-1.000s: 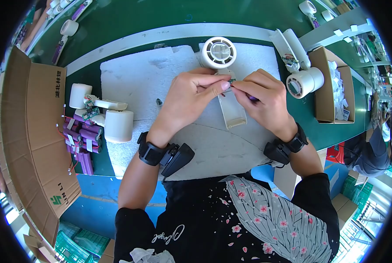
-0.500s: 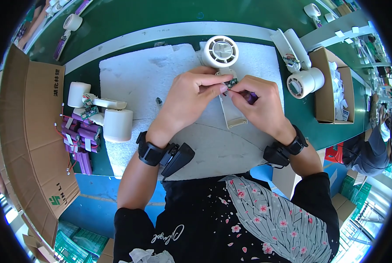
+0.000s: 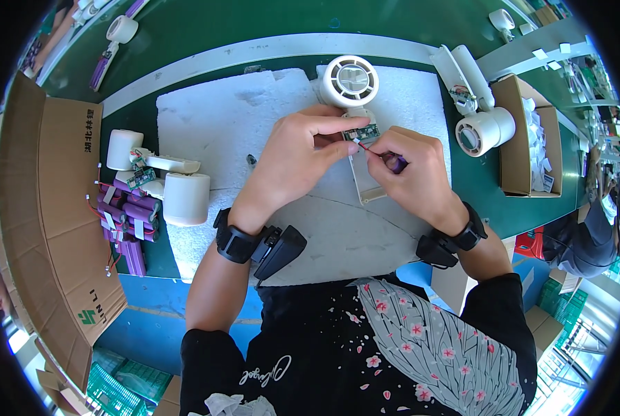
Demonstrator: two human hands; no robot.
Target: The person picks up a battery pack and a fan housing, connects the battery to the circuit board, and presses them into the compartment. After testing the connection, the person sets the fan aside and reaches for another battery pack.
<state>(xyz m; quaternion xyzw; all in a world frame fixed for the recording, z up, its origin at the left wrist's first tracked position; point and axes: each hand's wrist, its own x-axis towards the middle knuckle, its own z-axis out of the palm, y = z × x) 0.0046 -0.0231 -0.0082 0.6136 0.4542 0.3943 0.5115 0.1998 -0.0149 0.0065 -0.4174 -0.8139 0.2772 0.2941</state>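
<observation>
Counter (image 3: 477, 182): white fan (image 3: 349, 82) at far middle, handle (image 3: 369, 187) open. Right grip (image 3: 415, 170) clasps purple cell (image 3: 396, 163), fingertips on red lead (image 3: 368, 148); left grip (image 3: 299, 156) pinches circuit board (image 3: 365, 132) above handle. Likely wiring step; next calls for white plug (image 3: 356, 141) squared to board

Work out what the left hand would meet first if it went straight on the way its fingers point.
Beyond the green circuit board it seems to pinch, the left hand would probably meet the right hand first, close by on its right; depth is unclear, so it might pass over or under.
</observation>
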